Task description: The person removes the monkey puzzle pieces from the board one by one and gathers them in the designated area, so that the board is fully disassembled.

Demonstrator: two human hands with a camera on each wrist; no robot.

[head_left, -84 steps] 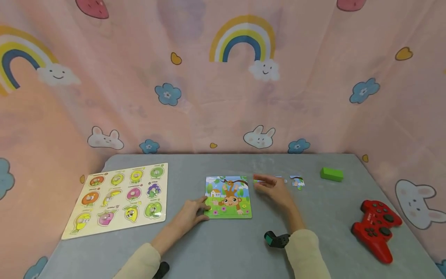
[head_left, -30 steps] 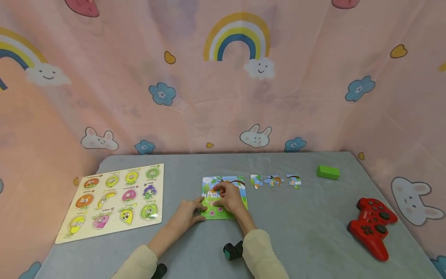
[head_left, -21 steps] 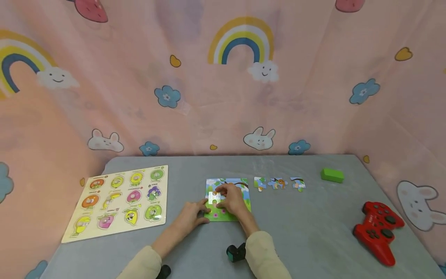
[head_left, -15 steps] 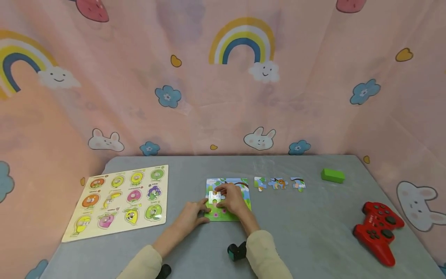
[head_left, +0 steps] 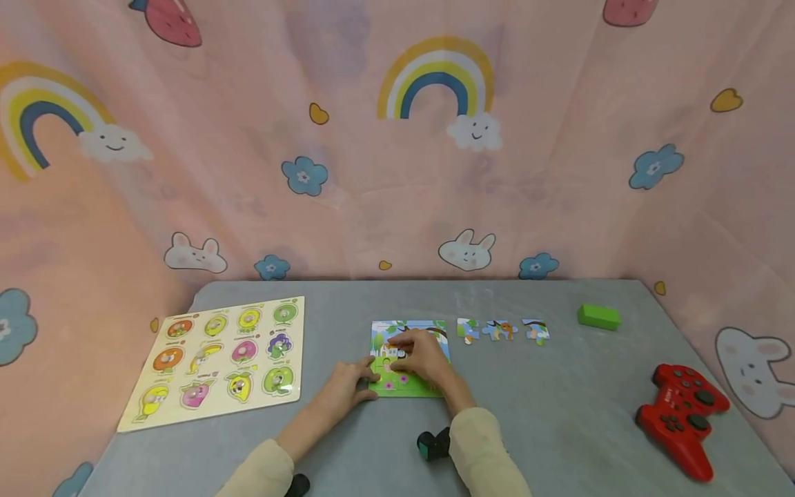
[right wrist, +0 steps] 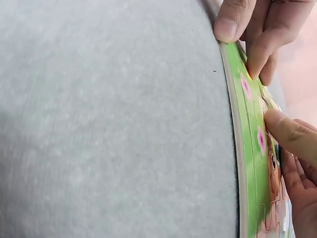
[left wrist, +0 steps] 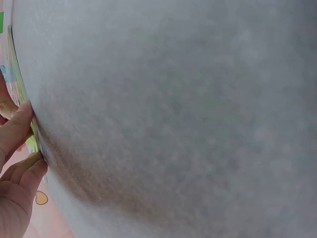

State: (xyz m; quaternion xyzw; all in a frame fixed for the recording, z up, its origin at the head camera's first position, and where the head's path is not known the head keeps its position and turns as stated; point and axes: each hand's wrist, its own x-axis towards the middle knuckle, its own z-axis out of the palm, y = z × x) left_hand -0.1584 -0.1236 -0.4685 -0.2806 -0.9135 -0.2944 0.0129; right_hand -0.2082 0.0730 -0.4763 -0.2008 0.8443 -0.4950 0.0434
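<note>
A square jigsaw puzzle (head_left: pixel 413 389) with a green meadow and monkey picture lies mid-table in the head view. My left hand (head_left: pixel 338 388) holds its left edge between thumb and fingers. Over the upper left of the picture, my right hand (head_left: pixel 427 359) pinches a puzzle piece (head_left: pixel 394 351) showing a house; the fingers partly cover it. In the right wrist view, the right thumb (right wrist: pixel 282 126) touches the puzzle's face, and the left thumb (right wrist: pixel 226 29) presses its corner. Three loose puzzle pieces (head_left: pixel 499 330) lie in a row to the right of the puzzle.
A cream fruit board (head_left: pixel 205 400) lies on the left of the grey table (head_left: pixel 546 414). At the right are a green block (head_left: pixel 599 317) and a red game controller (head_left: pixel 683 417). A pink patterned cloth (head_left: pixel 348 207) hangs behind the table.
My right hand has moved left from the loose pieces onto the puzzle. A white patch showed by its fingertips half a second ago; now it shows green. My left hand stays at the edge.
</note>
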